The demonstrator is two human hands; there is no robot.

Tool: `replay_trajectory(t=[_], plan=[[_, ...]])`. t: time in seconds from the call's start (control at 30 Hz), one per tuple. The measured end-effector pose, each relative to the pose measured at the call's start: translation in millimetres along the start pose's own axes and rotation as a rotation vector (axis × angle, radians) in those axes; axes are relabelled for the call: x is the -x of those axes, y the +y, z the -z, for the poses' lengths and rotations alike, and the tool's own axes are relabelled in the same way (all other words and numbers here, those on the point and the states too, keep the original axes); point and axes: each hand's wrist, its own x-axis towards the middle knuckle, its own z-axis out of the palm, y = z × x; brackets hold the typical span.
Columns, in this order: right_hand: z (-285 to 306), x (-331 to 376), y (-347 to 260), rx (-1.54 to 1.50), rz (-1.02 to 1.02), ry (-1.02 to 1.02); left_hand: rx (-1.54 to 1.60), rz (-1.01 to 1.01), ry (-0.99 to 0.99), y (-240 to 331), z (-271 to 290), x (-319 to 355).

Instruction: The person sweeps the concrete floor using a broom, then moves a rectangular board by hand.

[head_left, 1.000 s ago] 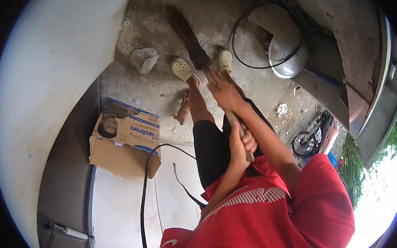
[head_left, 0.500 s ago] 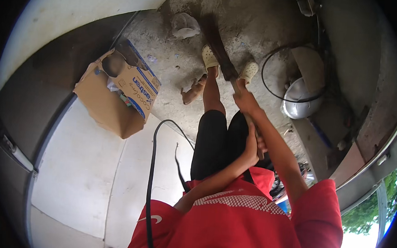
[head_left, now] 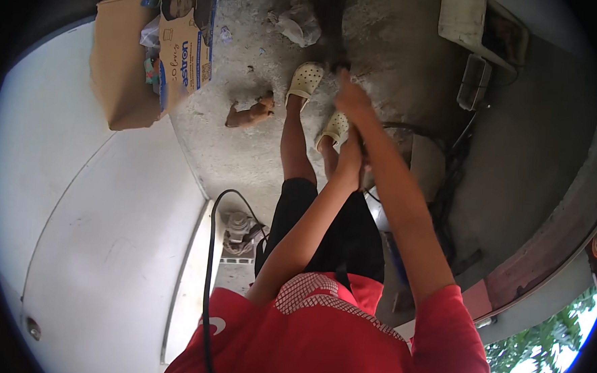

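"Head view: where's the broom [head_left: 332, 27]?"

"Reaching beyond the fingers of the right hand [head_left: 352, 100]; I see those and the left hand [head_left: 351, 161] clamped on it. Likely light, springy-tipped; grip its stiff end."

"What sort of place are we in?"
"Probably a home's semi-outdoor area: we see rough grey concrete floor [head_left: 222, 152], a small brown animal [head_left: 250, 112] and green leafy foliage [head_left: 540, 342] outside."
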Motion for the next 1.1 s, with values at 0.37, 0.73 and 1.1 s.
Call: replay_trajectory(t=[0.37,0.73,1.1], plan=[[-23,211,20,0.018,0.124,0.03,0.35,0.22,-0.038,-110,7,186],[-55,-57,-87,-0.088,0.146,0.096,-0.024,-0.235,-0.051,72,71,-30],[-174,177,-71,-0.569,-0.11,0.192,-0.298,0.181,0.118,-20,176,177]])
